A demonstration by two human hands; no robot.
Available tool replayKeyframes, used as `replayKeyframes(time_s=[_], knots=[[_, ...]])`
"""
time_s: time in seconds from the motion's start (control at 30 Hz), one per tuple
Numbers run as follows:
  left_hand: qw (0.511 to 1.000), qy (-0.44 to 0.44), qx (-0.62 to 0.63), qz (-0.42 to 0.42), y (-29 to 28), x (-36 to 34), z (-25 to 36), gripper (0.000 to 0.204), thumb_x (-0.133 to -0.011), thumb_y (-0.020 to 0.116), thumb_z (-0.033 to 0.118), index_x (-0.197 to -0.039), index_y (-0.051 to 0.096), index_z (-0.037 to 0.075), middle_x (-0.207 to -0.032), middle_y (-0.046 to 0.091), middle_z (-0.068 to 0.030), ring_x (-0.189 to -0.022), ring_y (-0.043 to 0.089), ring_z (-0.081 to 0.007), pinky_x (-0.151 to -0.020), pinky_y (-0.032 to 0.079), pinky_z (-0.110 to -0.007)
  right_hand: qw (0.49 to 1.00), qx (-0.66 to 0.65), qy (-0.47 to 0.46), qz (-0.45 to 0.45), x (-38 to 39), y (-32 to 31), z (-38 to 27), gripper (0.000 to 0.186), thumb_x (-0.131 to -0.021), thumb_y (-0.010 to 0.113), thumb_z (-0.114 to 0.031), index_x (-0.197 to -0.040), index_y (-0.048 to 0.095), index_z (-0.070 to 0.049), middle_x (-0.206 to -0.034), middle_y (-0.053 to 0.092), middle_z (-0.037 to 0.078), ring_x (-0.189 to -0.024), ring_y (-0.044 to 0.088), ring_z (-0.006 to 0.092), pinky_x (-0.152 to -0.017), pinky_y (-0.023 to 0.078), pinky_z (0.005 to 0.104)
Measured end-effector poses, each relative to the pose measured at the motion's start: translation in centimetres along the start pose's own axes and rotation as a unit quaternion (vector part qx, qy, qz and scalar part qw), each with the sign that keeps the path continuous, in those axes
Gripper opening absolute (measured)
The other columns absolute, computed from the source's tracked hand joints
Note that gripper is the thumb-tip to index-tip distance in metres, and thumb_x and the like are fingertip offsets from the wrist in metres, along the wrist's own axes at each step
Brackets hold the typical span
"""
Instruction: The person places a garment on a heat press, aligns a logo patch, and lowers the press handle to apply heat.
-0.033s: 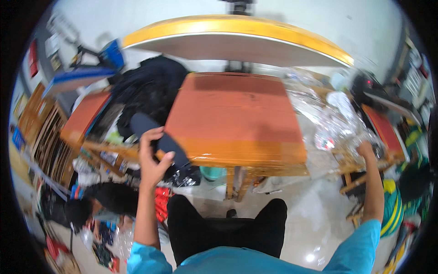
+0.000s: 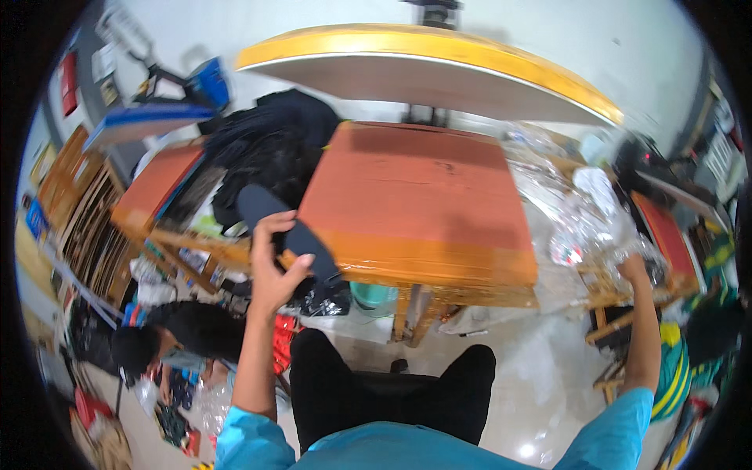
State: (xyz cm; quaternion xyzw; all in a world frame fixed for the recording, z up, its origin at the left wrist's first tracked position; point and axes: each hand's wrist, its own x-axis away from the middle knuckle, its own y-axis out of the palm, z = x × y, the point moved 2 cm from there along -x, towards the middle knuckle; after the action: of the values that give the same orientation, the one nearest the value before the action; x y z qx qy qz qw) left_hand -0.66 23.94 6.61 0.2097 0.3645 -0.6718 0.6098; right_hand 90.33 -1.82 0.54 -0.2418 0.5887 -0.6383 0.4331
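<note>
My left hand [image 2: 276, 270] is at the left front corner of an orange-red padded board [image 2: 419, 196]. Its thumb and fingers are closed on a long, flat, dark navy piece [image 2: 262, 205] with a rounded end, slanting along the board's edge; whether it is cloth or stiff sheet I cannot tell. At far right, my right arm is stretched out. The right hand [image 2: 633, 269] is closed at crinkled clear plastic wrapping [image 2: 599, 235], its fingertips partly hidden. Above the board hangs a wide press plate [image 2: 431, 47] with a yellow edge and pale underside.
Dark clothing [image 2: 274, 137] is heaped left of the board. Smaller orange-red boards [image 2: 160, 184] flank it on both sides. A green bucket [image 2: 372, 298] stands beneath. At lower left, a person in dark clothes [image 2: 196, 333] is low down among bags. Green-yellow cloth [image 2: 677, 372] lies right.
The whole view has shifted slightly to the right. My right hand has come a little nearer at the clear plastic; the left keeps its hold on the dark piece.
</note>
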Motion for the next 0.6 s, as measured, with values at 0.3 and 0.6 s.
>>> replayKeyframes(time_s=[0.3,0.6], knots=[[0.999,0.003,-0.035,-0.025,-0.3,-0.1,0.3,0.061,-0.080,0.086,0.029,-0.128,0.058,0.003,-0.143,0.058,-0.0169,-0.136,0.055,-0.0275,-0.118,0.038,-0.043,0.999,0.025,0.004,-0.043,-0.1,-1.6,1.0,0.040,-0.084,0.067,-0.007,-0.123,0.074,-0.002,-0.123,0.073,0.028,-0.117,0.068,0.0483,-0.103,0.053,0.0550],[0.998,0.021,-0.058,-0.017,-0.1,-0.7,2.0,0.054,-0.077,0.085,0.029,-0.119,0.064,0.003,-0.136,0.063,-0.0160,-0.131,0.057,-0.0336,-0.115,0.041,-0.045,0.995,0.073,-0.065,-0.022,2.4,-3.9,4.0,0.033,-0.088,0.065,-0.005,-0.119,0.073,0.001,-0.119,0.074,0.026,-0.112,0.071,0.0431,-0.096,0.055,0.0534]])
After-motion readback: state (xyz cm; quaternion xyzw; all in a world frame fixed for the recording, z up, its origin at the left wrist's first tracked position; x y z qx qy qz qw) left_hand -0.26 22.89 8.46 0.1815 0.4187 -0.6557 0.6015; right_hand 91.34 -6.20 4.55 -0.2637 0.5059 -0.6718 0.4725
